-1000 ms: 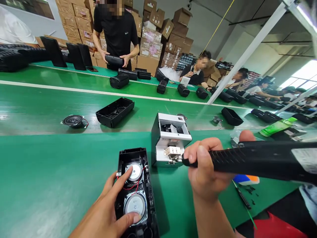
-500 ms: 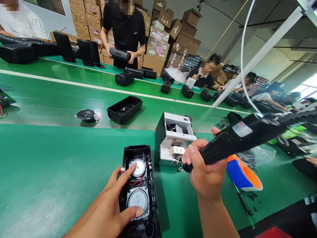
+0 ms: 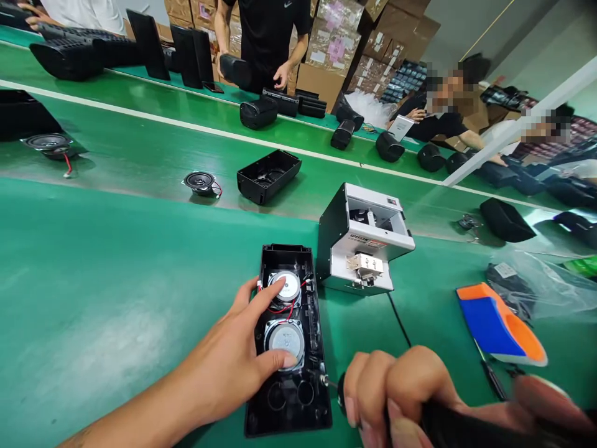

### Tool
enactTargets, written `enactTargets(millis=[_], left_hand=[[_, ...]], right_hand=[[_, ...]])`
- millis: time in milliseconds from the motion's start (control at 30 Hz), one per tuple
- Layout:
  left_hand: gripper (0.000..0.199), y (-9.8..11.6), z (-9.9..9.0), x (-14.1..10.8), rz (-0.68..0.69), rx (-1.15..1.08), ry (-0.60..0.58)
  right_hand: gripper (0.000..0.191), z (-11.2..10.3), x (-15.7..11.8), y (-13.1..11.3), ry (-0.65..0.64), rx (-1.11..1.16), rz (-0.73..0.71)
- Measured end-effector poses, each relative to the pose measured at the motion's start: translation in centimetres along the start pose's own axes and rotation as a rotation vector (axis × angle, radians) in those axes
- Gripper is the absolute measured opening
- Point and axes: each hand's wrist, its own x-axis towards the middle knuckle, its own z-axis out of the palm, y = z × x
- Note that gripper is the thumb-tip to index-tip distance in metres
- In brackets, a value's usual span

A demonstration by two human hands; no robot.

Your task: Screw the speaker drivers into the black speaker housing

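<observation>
A black speaker housing [image 3: 298, 398] lies open on the green bench in front of me, with two round silver speaker drivers [image 3: 285, 339] inside and red wires between them. My left hand [image 3: 233, 361] rests on it, index finger on the upper driver and thumb on the lower one. My right hand [image 3: 401, 392] grips a black electric screwdriver [image 3: 461, 429], whose tip [image 3: 321, 379] touches the housing's right edge beside the lower driver. Behind the housing stands a white and black screw feeder box [image 3: 368, 242].
An orange and blue scoop-shaped tray [image 3: 499, 323] lies at the right beside clear plastic bags [image 3: 536, 280]. On the conveyor belt [image 3: 116, 168] sit an empty black housing [image 3: 268, 176] and loose speakers [image 3: 200, 182]. Other people work on the far side, with stacked cardboard boxes [image 3: 336, 43] behind them.
My right hand has carried the screwdriver from the screw feeder down to the housing's right edge. My view has dropped and shifted left. My left hand has stayed on the drivers.
</observation>
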Motion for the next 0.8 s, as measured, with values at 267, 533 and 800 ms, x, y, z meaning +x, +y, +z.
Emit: enactTargets(millis=[267, 533, 800], left_hand=[[0.1, 0.2, 0.0, 0.0, -0.001, 0.007, -0.005], [0.099, 0.7, -0.4, 0.0, -0.023, -0.012, -0.05], [0.108, 0.1, 0.3, 0.4, -0.005, 0.023, -0.04]], right_hand=[[0.06, 2.8, -0.7, 1.2, 0.202, 0.066, -0.068], [0.06, 2.7, -1.8, 2.3, 0.177, 0.063, -0.109], [0.048, 2.2, -1.4, 2.9, -0.038, 0.053, -0.163]])
